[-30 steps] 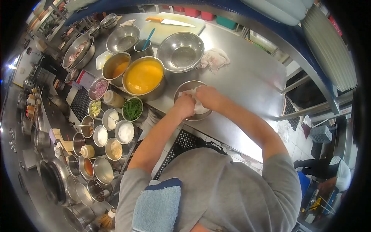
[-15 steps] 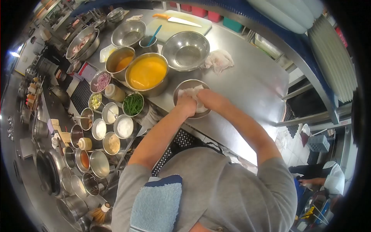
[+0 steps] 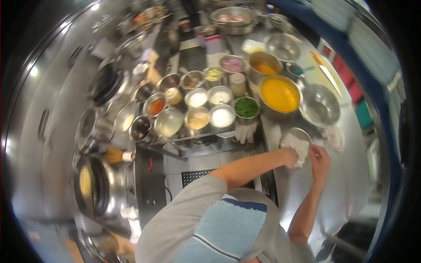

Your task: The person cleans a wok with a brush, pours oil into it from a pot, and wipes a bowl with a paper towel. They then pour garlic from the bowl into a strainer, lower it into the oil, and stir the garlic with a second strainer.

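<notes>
Clutched a crumpled white mass (image 3: 299, 148) in the closed left hand (image 3: 289, 157), pinched its edge with the right hand (image 3: 320, 158), over a small round steel bowl (image 3: 302, 130) near the steel worktop (image 3: 351, 184) edge. Could perhaps have tipped the bowl off by tugging hard

1 view only: a head-worn camera with a fisheye lens looks steeply down past the person's own shoulders onto the steel surface (image 3: 346, 175). It sits well above the left hand (image 3: 290, 157) and right hand (image 3: 320, 160), which show small, right of centre. The edges bend and darken.
</notes>
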Tool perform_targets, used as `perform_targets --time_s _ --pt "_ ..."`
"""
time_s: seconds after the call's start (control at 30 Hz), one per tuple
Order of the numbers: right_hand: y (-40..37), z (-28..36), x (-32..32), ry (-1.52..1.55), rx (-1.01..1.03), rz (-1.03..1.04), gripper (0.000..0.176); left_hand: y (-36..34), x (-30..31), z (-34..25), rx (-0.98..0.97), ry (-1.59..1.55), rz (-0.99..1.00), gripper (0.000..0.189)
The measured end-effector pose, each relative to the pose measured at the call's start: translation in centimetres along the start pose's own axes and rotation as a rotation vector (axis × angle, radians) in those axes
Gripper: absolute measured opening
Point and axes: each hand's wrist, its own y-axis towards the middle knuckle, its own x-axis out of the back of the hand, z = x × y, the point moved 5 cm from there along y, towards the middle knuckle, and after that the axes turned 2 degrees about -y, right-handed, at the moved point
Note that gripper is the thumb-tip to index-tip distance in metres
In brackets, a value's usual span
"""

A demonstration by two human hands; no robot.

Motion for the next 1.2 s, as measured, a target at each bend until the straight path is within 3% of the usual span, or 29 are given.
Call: perform_targets --time_s 0.03,0.1,0.2,0.3,0.33,0.43,0.5,0.57,0.63,0.7,0.8,0.87,0.93,1.0,1.1,1.2 --pt "0.0 0.4 0.0 0.039 -0.025 -0.015 0.015 -1.2 1.0 -0.6 0.013 -0.052 0.009 0.026" --pt "-0.3 1.2 -1.0 0.183 -0.095 0.017 0.014 -3.4 2.1 -0.7 0.001 -0.136 -0.194 0.028" --pt "-0.7 3.3 -4.1 0.348 -0.057 0.103 0.014 -8.5 3.8 0.0 -0.137 -0.182 -0.656 0.026" --pt "-1.5 5.6 -8.4 0.390 0.066 0.242 0.017 -16.4 5.1 1.7 -0.027 -0.355 -0.645 0.025" --pt "-1.8 6.5 -9.9 0.384 0.113 0.289 0.019 -19.4 4.3 2.4 -0.082 -0.282 -0.810 0.027" --pt "-3.3 10.5 -14.0 0.455 0.047 0.498 0.021 -26.8 -1.0 6.5 -0.012 -0.354 -0.918 0.032" --pt "-4.9 12.9 -16.5 0.525 0.020 0.640 0.024 -32.5 -5.3 8.4 0.298 -0.351 -0.930 0.022" --pt "-6.9 13.8 -19.8 0.573 -0.033 0.768 0.023 -37.7 -11.1 10.0 0.585 -0.396 -0.858 0.023" --pt "-9.2 14.7 -23.0 0.477 0.055 0.870 0.022 -41.8 -17.8 11.3 0.719 -0.408 -0.920 0.025" --pt "-11.3 16.8 -27.0 0.429 0.124 0.977 0.021 -46.2 -20.2 9.7 0.860 -0.541 -0.843 0.027" --pt "-15.5 20.5 -31.9 0.412 0.172 1.134 0.019 -50.7 -23.8 8.8 0.868 -0.687 -0.938 0.025" --pt "-18.3 25.8 -33.9 0.351 0.323 1.192 0.020 -53.1 -25.9 9.5 0.861 -0.555 -1.083 0.022" --pt "-20.8 28.6 -37.3 0.292 0.514 1.285 0.024 -55.6 -27.8 10.9 0.883 -0.655 -1.178 0.019" --pt "-23.0 31.7 -38.8 0.304 0.797 1.261 0.030 -59.4 -23.9 9.2 1.013 -0.790 -1.231 0.013" --pt "-24.7 34.7 -39.6 0.360 0.818 1.308 0.028 -63.4 -26.4 9.6 0.854 -1.402 -1.620 0.016" --pt "-25.1 34.8 -41.2 0.286 0.776 1.363 0.026 -68.3 -29.1 9.8 0.806 -1.520 -2.007 0.021"
